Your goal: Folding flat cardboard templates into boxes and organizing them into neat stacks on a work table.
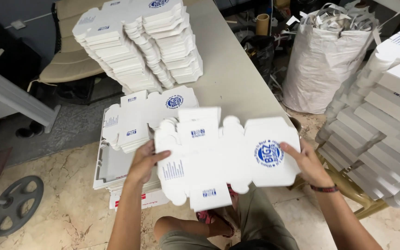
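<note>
While it is held up flat in front of the seated person, above the knees, the die-cut box blank (223, 155) faces the camera with its round blue emblem toward the right end, so every flap and tab can be seen at once. It is white card, unfolded, with scalloped tabs along its edges. The left hand (143, 163) pinches the blank's left edge, thumb on the printed face and fingers hidden behind it; the right hand (307, 163), with a dark band at the wrist, grips the right edge the same way, thumb lying beside the emblem. Gripped at opposite ends, the sheet stays taut rather than sagging. Just behind it, a low pile of blanks (137, 122) lies on a stack of flat grey boards (116, 166) on the floor, near the left hand. Beyond that, on the pale counter (237, 74), stands a tall stack of blanks (140, 44), its layers fanned and slightly askew. Another tall stack (385, 125) rises at the right, on what seems to be a yellowish chair frame. A white sack (322, 60) full of paper trimmings stands past the counter's corner.
</note>
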